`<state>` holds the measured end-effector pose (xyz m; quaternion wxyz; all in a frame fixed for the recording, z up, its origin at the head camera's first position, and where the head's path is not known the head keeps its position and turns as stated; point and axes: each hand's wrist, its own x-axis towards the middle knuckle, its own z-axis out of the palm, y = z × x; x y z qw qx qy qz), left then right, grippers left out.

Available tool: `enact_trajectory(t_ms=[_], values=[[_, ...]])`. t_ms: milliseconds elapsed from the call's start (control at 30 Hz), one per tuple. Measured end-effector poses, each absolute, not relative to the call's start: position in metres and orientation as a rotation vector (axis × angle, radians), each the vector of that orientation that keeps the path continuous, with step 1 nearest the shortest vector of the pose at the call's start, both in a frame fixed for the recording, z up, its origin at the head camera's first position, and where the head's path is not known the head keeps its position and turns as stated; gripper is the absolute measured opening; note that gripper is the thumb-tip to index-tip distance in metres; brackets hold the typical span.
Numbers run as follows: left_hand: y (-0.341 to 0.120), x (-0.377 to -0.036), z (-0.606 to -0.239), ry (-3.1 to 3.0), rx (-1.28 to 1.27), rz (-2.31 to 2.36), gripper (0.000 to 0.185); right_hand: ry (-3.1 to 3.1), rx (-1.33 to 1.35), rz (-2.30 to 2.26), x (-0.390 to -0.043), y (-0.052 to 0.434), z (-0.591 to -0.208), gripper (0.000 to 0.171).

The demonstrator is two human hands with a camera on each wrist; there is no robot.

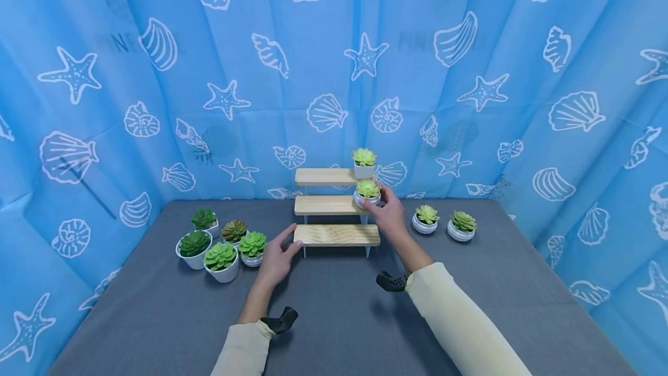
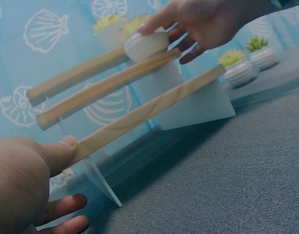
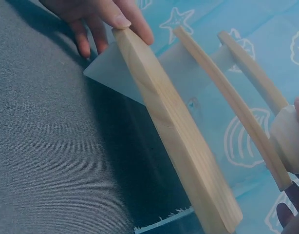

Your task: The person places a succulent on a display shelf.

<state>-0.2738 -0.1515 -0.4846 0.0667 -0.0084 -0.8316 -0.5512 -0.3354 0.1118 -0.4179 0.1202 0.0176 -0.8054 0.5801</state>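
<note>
My right hand (image 1: pixel 387 213) holds a potted succulent (image 1: pixel 367 189) in a white ribbed pot, thumb and fingers around its sides. The pot is at the right end of the middle board (image 1: pixel 323 205) of a three-tier wooden stand (image 1: pixel 334 235). At the lowest board's left end is my left hand (image 1: pixel 276 260), its thumb (image 2: pixel 66 146) on the front edge and the index finger behind. The right wrist view shows this pinch from the other side. Another succulent in a white pot (image 1: pixel 364 162) stands on the top board's right end.
Several potted succulents cluster left of the stand, among them a bright green one (image 1: pixel 221 256) and a dark green one (image 1: pixel 194 243). Two more, a paler one (image 1: pixel 425 219) and a green one (image 1: pixel 461 226), stand on the grey cloth (image 1: pixel 334 312) at right. A blue shell-print curtain (image 1: pixel 334 86) hangs behind.
</note>
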Motion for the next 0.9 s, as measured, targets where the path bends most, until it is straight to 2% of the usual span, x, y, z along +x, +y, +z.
enact_trajectory(t_ms=[367, 900], values=[[-0.153, -0.274, -0.487, -2.505, -0.051, -1.667, 0.051, -2.280, 0.144, 1.749, -0.316, 0.125, -0.417, 0.070], [-0.153, -0.272, -0.484, -2.514, -0.029, -1.673, 0.050, -2.242, 0.049, 1.644, -0.282, 0.171, -0.433, 0.053]])
